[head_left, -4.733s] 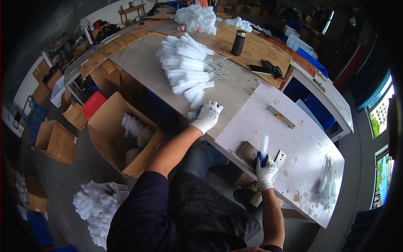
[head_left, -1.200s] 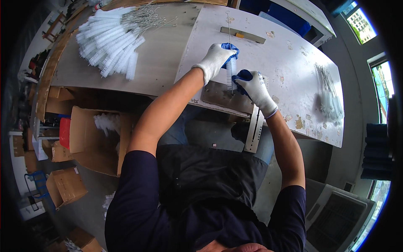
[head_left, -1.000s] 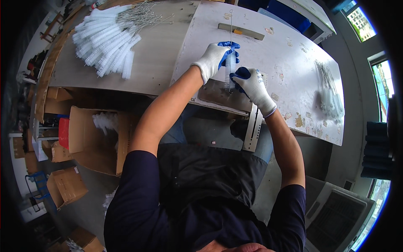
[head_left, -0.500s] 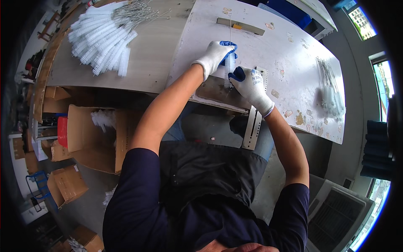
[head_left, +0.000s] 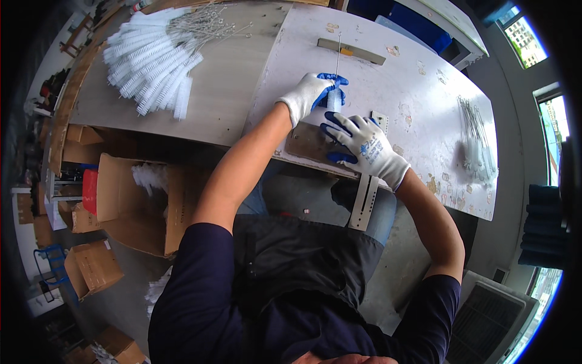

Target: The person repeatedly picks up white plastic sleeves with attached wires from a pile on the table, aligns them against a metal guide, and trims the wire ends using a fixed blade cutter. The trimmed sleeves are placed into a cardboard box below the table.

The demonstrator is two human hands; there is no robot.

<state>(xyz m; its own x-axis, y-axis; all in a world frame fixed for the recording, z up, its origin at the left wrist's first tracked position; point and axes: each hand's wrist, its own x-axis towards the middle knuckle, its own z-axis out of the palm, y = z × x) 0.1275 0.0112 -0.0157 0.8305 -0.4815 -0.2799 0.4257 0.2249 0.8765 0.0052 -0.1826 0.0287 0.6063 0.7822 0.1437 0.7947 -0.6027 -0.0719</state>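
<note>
A white-bristled tube brush (head_left: 334, 102) with a thin wire stem stands out between my hands, its stem pointing to the far side of the table. My left hand (head_left: 310, 96), in a white glove with blue coating, is closed around the stem end of the bristles. My right hand (head_left: 371, 147), gloved alike, is open beside the brush's near end, fingers spread over a dark plate (head_left: 303, 143) at the table's front edge. The brush's near tip is hidden by the right fingers. Beyond the left hand lies a metal bar (head_left: 367, 55) with a yellow piece on it.
A large fanned pile of white brushes (head_left: 151, 57) covers the left table. A smaller bundle of brushes (head_left: 479, 151) rests at the right end. A perforated metal strip (head_left: 364, 203) hangs below the front edge. An open cardboard box (head_left: 133, 209) stands low at the left.
My right hand has let go of the brush's near end, opened its fingers and moved slightly right and nearer. My left hand keeps its hold.
</note>
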